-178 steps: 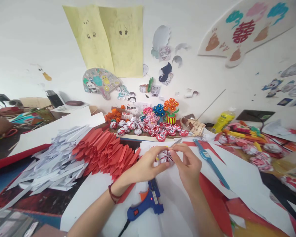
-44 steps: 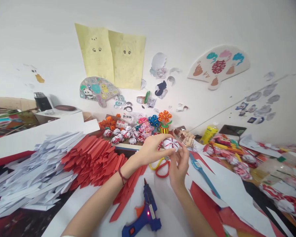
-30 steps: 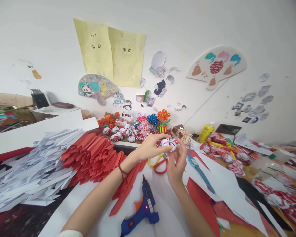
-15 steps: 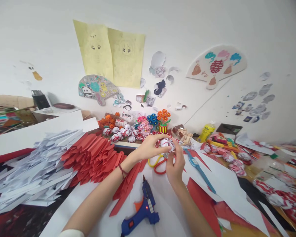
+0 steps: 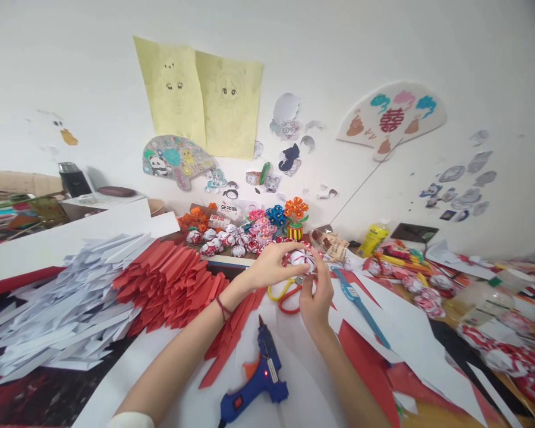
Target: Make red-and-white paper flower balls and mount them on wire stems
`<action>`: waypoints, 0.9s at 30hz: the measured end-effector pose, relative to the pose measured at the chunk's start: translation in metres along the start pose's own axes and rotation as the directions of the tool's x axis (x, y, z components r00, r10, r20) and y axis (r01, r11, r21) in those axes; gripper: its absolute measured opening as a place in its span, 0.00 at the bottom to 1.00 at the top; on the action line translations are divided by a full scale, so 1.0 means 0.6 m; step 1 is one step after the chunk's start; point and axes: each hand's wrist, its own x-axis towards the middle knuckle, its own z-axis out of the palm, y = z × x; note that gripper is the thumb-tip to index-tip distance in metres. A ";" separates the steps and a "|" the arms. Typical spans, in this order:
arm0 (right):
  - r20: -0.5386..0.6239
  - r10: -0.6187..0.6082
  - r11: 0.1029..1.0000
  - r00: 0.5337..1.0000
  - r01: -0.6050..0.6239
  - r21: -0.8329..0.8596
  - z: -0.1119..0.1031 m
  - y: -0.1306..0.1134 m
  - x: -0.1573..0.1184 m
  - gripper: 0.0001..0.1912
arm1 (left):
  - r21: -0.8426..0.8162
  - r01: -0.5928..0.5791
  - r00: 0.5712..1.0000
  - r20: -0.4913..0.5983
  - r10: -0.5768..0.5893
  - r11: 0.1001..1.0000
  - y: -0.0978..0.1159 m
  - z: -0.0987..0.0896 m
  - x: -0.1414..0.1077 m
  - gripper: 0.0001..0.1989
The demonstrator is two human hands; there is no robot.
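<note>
Between both hands is a red-and-white paper ball [image 5: 302,258], its lower part partly covered by fingers. My left hand [image 5: 273,266] curves round its left side, closed on it. My right hand [image 5: 317,297] holds the ball from the right with bent fingers. Scissors with yellow and red handles [image 5: 289,306] lie just below the hands. A blue glue gun [image 5: 263,371] with a small red light rests on white paper nearer to me, its nozzle pointing away.
Folded white strips [image 5: 75,303] and red strips [image 5: 169,285] are heaped at the left. Several paper balls [image 5: 238,241] and a small flower pot [image 5: 295,232] stand along the wall. A blue strap-like item [image 5: 361,309] and a bottle [image 5: 485,300] are at the right.
</note>
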 end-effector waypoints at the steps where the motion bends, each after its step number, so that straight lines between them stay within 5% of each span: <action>1: -0.001 0.002 1.000 1.000 -0.002 -0.001 0.001 0.001 0.000 0.30 | 0.003 0.004 1.000 0.000 -0.004 1.000 -0.001 0.000 0.000 0.23; 8: -0.028 0.109 0.993 0.994 -0.107 0.053 0.002 -0.001 0.000 0.29 | 0.026 -0.031 0.999 -0.011 0.032 0.999 -0.005 0.002 0.000 0.23; 15: -0.030 0.310 0.898 0.950 -0.282 0.338 -0.001 -0.002 0.017 0.28 | 0.077 -0.094 0.993 -0.060 0.098 0.993 -0.003 -0.002 -0.002 0.23; 21: 0.036 0.153 0.842 0.988 -0.149 0.518 -0.027 -0.032 0.119 0.11 | 0.114 -0.132 0.980 -0.137 0.147 0.985 0.018 -0.031 -0.002 0.22; 27: 0.297 -0.157 0.871 0.942 -0.010 0.491 -0.058 -0.105 0.218 0.15 | 0.116 -0.113 0.976 -0.173 0.132 0.987 0.031 -0.056 -0.004 0.21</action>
